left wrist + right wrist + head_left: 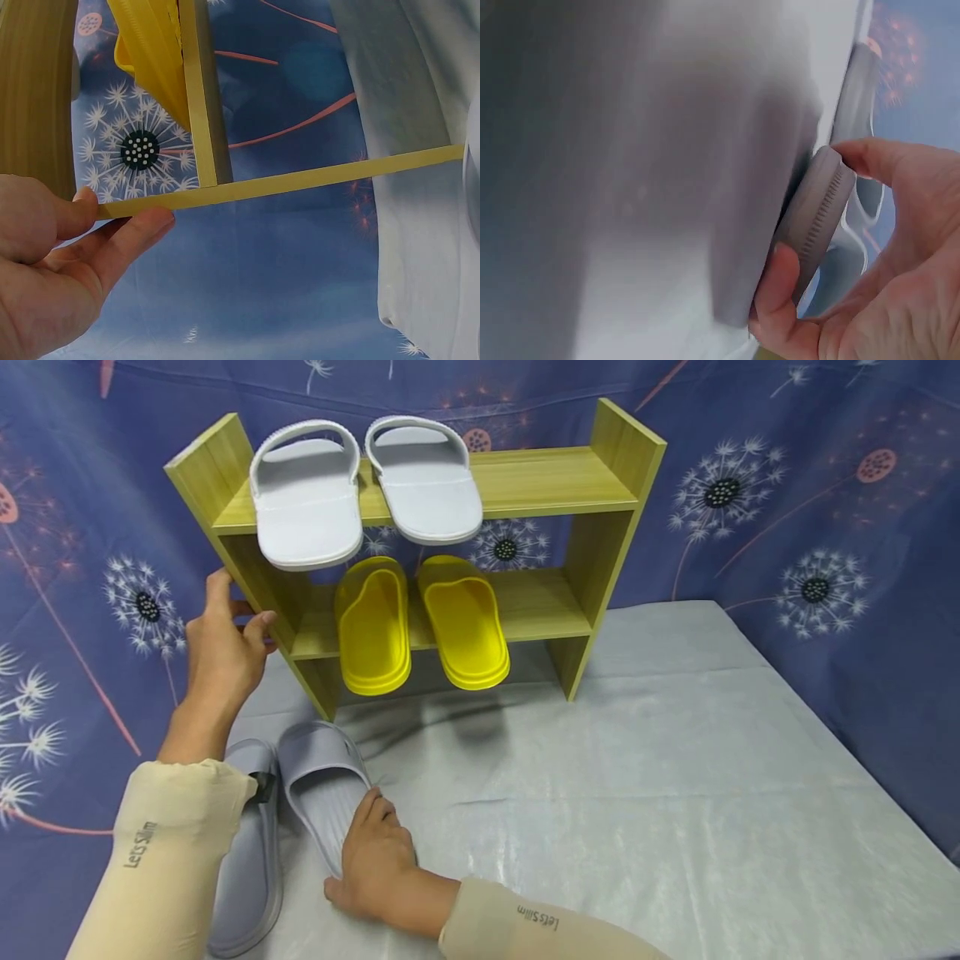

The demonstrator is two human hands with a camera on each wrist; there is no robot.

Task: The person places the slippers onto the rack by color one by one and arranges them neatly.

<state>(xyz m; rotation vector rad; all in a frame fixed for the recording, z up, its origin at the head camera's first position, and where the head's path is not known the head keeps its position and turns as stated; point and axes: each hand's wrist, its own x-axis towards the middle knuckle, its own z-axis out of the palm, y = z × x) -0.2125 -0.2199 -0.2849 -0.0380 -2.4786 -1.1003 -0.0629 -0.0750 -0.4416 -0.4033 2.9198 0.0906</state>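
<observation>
My left hand (221, 647) holds the left side panel of a wooden shoe rack (626, 518). In the left wrist view, its thumb and fingers pinch the panel's edge (300, 184). Down at the front left, my right hand (382, 860) grips the heel end of a grey slipper (327, 802), whose toe points toward the rack. The right wrist view shows thumb and fingers on either side of the ridged heel (817, 217). Beside it lies a second grey slipper (243, 877) with a dark patch near its strap, partly covered by my left sleeve.
Two white slippers (309, 527) sit on the rack's top shelf, heels jutting over the front edge. A pair of yellow slippers (375, 635) stands on the lower shelf, also overhanging. Grey cloth (637, 793) covers the surface, and blue dandelion-print fabric (787, 510) hangs behind and at both sides.
</observation>
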